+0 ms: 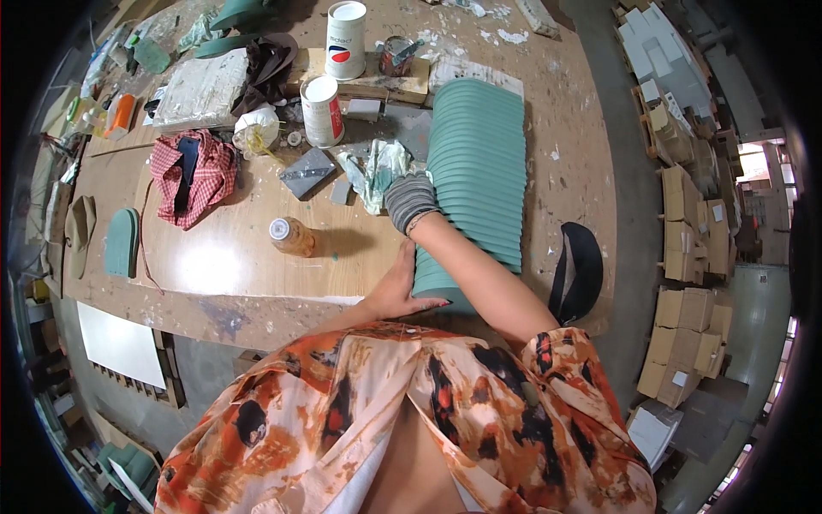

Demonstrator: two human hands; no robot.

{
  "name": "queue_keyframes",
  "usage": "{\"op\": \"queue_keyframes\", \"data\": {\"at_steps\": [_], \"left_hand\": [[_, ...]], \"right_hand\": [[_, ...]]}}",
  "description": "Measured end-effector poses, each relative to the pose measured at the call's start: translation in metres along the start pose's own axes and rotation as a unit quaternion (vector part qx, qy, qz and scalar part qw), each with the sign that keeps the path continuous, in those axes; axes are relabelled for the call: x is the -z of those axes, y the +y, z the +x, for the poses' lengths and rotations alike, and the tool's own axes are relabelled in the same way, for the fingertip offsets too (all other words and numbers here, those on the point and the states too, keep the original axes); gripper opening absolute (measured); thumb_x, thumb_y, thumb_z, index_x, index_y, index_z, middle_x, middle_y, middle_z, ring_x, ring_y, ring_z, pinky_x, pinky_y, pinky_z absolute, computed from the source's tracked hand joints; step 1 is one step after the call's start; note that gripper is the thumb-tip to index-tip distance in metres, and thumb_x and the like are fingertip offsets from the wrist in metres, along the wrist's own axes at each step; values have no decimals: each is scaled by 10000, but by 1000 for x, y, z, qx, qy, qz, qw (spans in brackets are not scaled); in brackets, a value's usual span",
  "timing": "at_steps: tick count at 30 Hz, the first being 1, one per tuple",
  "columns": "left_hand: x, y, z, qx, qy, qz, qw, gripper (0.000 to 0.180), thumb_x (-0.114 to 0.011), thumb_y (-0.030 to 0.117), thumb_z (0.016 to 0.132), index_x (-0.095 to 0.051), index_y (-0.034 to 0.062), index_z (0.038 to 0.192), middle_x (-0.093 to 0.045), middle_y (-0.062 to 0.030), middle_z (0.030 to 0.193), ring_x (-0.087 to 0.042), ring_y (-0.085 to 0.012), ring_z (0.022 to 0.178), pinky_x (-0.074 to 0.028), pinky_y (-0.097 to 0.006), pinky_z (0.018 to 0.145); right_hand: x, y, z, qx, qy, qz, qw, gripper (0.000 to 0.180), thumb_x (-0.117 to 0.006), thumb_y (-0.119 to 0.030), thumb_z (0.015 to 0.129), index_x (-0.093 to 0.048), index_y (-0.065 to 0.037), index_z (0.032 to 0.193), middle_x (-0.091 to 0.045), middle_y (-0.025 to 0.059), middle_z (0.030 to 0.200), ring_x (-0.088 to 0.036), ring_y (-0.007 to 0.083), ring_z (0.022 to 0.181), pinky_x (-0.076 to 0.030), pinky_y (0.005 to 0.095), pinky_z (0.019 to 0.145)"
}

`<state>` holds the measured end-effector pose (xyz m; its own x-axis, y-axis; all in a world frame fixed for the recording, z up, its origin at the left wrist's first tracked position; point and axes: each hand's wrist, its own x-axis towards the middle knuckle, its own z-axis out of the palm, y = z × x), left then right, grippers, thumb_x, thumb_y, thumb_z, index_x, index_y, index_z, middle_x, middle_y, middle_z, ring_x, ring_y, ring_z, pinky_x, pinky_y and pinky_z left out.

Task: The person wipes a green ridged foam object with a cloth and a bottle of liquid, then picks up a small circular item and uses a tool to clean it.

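Green ridged stack (479,146), left hand (396,287) spread wide against it, gloved right hand (410,200) by rag (372,171), grip unclear; logo-printed cup (345,36)

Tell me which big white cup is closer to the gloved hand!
The front cup, just left of the small grey block. It stands nearer the right hand; the other cup is farther back, beside the can.
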<state>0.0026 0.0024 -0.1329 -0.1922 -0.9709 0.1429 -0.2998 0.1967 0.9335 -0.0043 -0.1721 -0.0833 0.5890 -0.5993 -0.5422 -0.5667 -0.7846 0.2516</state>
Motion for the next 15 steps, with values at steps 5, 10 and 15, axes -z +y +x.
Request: {"op": "queue_keyframes", "data": {"at_steps": [5,10,15], "left_hand": [[12,6,-3,-9,35,-19,999,1341,-813,475,717,155,-88,1455,-18,-343,1534,-102,-465,1434,-183,-454,1170],[14,11,3,-15,36,-36,999,1371,-840,446,699,196,-12,1472,57,-289,1561,-51,-434,1452,-130,-468,1179],[11,5,-1,-17,39,-22,999,1373,-842,437,700,202,-11,1470,66,-288,1561,-27,-428,1456,-133,-473,1178]], "right_hand": [[55,34,-19,-71,112,62,989,447,-473,-196,918,-496,-62,1344,-554,158,1344,-539,294,1231,-382,468,1045],[-28,144,-18,-128,362,79,920,420,-435,-192,931,-492,-83,1332,-487,127,1385,-427,291,1288,-321,465,1064],[-39,204,-23,-209,341,425,812,402,-463,-88,914,-527,-61,1311,-672,75,1004,-642,279,845,-508,364,766]]}}
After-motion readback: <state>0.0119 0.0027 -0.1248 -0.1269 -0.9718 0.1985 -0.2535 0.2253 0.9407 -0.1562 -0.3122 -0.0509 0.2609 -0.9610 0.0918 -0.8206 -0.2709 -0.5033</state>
